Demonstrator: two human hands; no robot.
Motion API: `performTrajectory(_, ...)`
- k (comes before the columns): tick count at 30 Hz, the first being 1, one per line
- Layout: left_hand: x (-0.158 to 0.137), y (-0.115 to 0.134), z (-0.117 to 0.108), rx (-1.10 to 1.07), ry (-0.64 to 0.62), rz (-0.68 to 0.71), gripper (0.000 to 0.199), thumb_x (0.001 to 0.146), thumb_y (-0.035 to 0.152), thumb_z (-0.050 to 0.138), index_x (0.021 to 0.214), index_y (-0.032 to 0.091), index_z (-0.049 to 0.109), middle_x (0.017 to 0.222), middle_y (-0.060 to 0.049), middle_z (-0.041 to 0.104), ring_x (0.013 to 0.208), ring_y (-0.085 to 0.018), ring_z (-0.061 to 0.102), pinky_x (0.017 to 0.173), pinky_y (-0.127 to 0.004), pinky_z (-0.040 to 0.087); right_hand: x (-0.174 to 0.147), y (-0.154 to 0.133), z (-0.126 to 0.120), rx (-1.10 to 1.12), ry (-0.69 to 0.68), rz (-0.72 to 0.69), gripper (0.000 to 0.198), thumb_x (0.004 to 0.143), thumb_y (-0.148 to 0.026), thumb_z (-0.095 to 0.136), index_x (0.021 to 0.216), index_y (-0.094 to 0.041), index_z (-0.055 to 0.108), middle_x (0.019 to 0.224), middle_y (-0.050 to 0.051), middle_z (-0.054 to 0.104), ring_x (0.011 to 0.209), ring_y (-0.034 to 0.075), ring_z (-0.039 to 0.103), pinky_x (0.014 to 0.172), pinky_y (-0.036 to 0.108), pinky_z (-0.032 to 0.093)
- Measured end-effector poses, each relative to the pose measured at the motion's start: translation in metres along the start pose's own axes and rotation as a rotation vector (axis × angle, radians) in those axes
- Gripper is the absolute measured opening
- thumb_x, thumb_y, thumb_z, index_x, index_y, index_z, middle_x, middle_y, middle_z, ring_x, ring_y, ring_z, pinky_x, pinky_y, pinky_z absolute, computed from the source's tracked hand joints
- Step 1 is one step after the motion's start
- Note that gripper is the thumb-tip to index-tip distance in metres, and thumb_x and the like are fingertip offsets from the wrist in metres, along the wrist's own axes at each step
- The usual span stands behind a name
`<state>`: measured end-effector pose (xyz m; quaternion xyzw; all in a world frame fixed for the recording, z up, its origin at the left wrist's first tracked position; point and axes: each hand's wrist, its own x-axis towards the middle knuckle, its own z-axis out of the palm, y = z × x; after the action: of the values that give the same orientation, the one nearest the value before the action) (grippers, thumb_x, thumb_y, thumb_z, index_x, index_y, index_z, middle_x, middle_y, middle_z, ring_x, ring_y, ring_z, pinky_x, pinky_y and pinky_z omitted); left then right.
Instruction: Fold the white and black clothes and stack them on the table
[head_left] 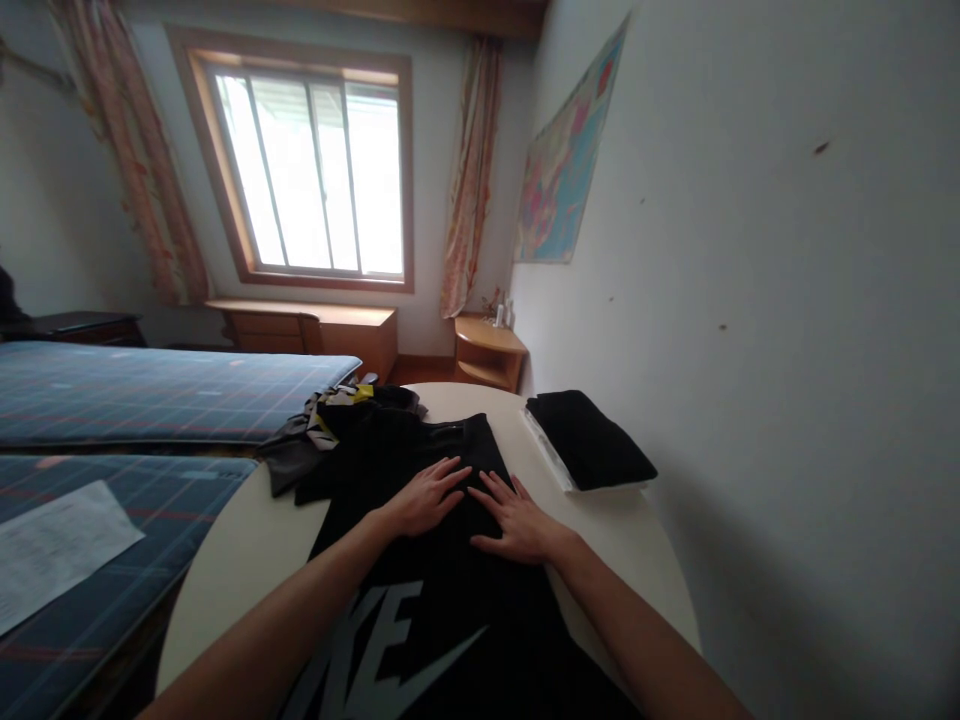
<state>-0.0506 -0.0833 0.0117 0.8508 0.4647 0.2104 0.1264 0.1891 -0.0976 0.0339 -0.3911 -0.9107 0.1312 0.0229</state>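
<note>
1. The left grip (pixel 426 497) and right grip (pixel 517 520) are spread wide, palms down. They press on cloth and hold nothing.
2. The black Nike shirt (pixel 465 590) is right under both grips. It lies on the round white counter (pixel 232 560), with its big gray letters nearer the person than the grips.
3. Past the left grip, off to its left, is a messy pile of clothes (pixel 322 425). I can't tell where the pile stops and the shirt starts.
4. Past the right grip, off to its right, sits a folded black cloth (pixel 592 440), apart from the shirt.
5. The step looks like patting the shirt flat.
6. I think the next move needs flat, soft hands to smooth bumps, or fingertips to pinch an edge.
</note>
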Motion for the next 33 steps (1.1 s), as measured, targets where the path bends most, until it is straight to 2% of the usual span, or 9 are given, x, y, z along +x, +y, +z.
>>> performTrajectory(3,0.003,0.001,0.009,0.037,-0.075,0.022,0.047,0.100,0.044,0.039,0.147,0.037,0.040,0.158,-0.001,0.033,0.147,-0.023,0.026,0.119,-0.048,0.019,0.004,0.012,-0.004,-0.052,0.036,-0.001,0.090,0.085,-0.076,0.043,0.154,-0.023,0.025,0.164,0.012,0.008,0.150,0.029,0.003,0.119,0.052,-0.004)
performTrajectory(6,0.012,-0.006,0.015,0.091,-0.048,-0.016,0.046,0.100,0.044,0.040,0.145,0.037,0.043,0.157,-0.001,0.036,0.146,-0.024,0.027,0.118,-0.050,0.021,0.001,0.017,-0.010,-0.083,0.079,0.048,0.084,0.086,-0.074,0.044,0.151,-0.021,0.036,0.163,0.012,0.012,0.150,0.030,0.006,0.120,0.052,-0.001)
performTrajectory(10,0.024,-0.022,0.018,0.134,0.024,-0.101,0.045,0.098,0.040,0.043,0.142,0.034,0.047,0.155,-0.003,0.039,0.145,-0.026,0.030,0.117,-0.049,0.023,-0.011,0.019,-0.024,-0.052,0.123,0.076,0.065,0.094,-0.065,0.039,0.137,-0.019,0.055,0.157,0.012,0.031,0.145,0.030,0.025,0.119,0.047,0.016)
performTrajectory(14,0.032,-0.035,0.018,0.181,0.082,-0.217,0.045,0.098,0.037,0.043,0.142,0.029,0.048,0.154,-0.006,0.040,0.145,-0.027,0.031,0.116,-0.049,0.028,-0.032,0.020,-0.042,-0.008,0.131,0.099,0.054,0.098,-0.056,0.036,0.110,-0.015,0.069,0.126,0.015,0.062,0.119,0.026,0.055,0.104,0.038,0.039)
performTrajectory(17,0.034,-0.039,0.018,0.211,0.121,-0.268,0.045,0.098,0.036,0.043,0.142,0.027,0.049,0.153,-0.006,0.041,0.144,-0.027,0.031,0.113,-0.046,0.032,-0.050,0.025,-0.051,0.038,0.074,0.221,0.047,0.095,-0.055,0.043,0.102,-0.016,0.069,0.105,0.012,0.069,0.095,0.024,0.064,0.086,0.034,0.047)
performTrajectory(21,0.036,-0.041,0.021,0.221,0.152,-0.291,0.045,0.097,0.035,0.044,0.141,0.026,0.050,0.153,-0.007,0.042,0.144,-0.028,0.032,0.112,-0.047,0.034,-0.075,0.037,-0.056,0.074,-0.015,0.332,0.042,0.086,-0.054,0.059,0.106,-0.019,0.067,0.102,0.011,0.070,0.088,0.024,0.065,0.075,0.031,0.047)
performTrajectory(26,0.038,-0.041,0.024,0.227,0.173,-0.296,0.044,0.097,0.033,0.045,0.141,0.027,0.050,0.152,-0.007,0.043,0.143,-0.028,0.033,0.113,-0.046,0.033,-0.097,0.036,-0.069,0.096,-0.091,0.374,0.030,0.076,-0.034,0.069,0.102,-0.018,0.068,0.095,0.008,0.069,0.083,0.022,0.063,0.069,0.029,0.044)
performTrajectory(33,0.036,-0.039,0.023,0.243,0.192,-0.289,0.044,0.096,0.032,0.047,0.140,0.026,0.051,0.150,-0.008,0.046,0.141,-0.029,0.036,0.110,-0.048,0.037,-0.114,0.002,-0.084,0.388,-0.320,0.245,0.030,0.068,-0.031,0.073,0.095,-0.020,0.068,0.080,-0.003,0.061,0.065,0.010,0.051,0.053,0.020,0.036)
